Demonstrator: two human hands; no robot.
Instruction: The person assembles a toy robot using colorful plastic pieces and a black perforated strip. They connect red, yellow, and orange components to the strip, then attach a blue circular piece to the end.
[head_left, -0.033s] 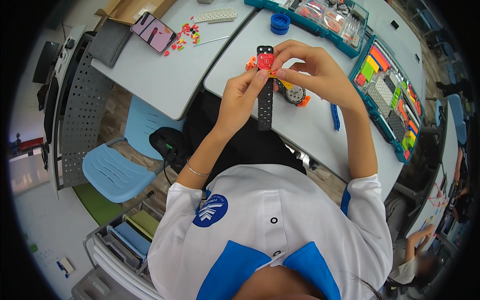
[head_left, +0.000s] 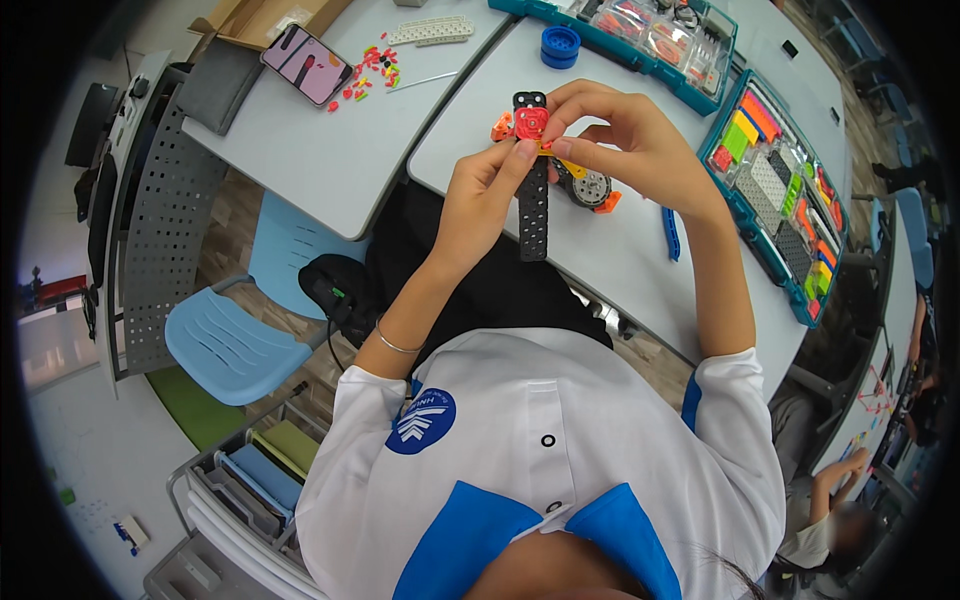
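Above the table's near edge I hold a toy-brick build made of a black perforated strip (head_left: 533, 215), a red square piece (head_left: 531, 123) and yellow and orange parts. My left hand (head_left: 490, 180) pinches it just under the red piece, thumb on top. My right hand (head_left: 625, 145) closes on its right side, thumb and forefinger together at a small red part (head_left: 546, 146). The fingers partly hide the joint there. Behind the build, a grey round wheel (head_left: 590, 188) with an orange piece (head_left: 608, 203) shows below my right hand; whether it is joined cannot be made out.
Blue round wheels (head_left: 560, 46) stand at the back. Teal cases (head_left: 745, 200) of sorted parts line the right. A blue curved strip (head_left: 670, 235) lies near the edge. On the left table are a phone (head_left: 307, 66), scattered pegs (head_left: 378, 68) and a pale perforated plate (head_left: 430, 32).
The lower end of the black strip has swung very slightly to the right. Both hands keep their grip.
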